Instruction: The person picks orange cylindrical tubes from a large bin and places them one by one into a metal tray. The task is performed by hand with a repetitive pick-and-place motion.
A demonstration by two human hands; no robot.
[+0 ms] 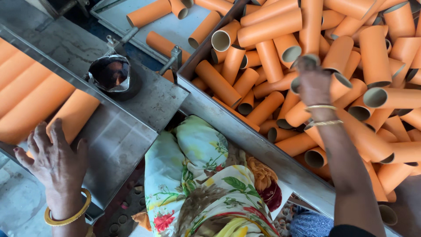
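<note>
- while your right hand (313,81) reaches into the metal bin (245,136), its fingers are curled round an orange tube (340,83) near the middle of the heap, so you hold that one tube by its open end.
- your left hand (55,160) lies spread and flat, well to the left of the bin, with the fingers wide and holding nothing; the fingertips touch the near end of an orange tube lying in the sloped tray (26,94).
- that flat hand looks placed to steady or push the row of tubes in the tray, which lie side by side along the slope, probably so they feed in line.
- between the tray and the bin runs the grey steel surface (131,131), scuffed and dull; a dark round cup lined with crumpled foil (112,74) sits in it, left of the bin's near corner.
- the loose tubes (272,30) in the bin are plain orange cardboard cylinders, open at both ends, with pale inner walls; they lie piled every way, some end-on to you, others flat.
- the bin's raised wall keeps the heap from spilling toward your lap, where flowered cloth (206,184) shows just below the bin's edge.
- beyond the bin, to its upper left, a pale tray (131,11) carries a few more tubes of the same kind.
- thin bangles sit on your right wrist and a thicker gold one (68,215) on the left.
</note>
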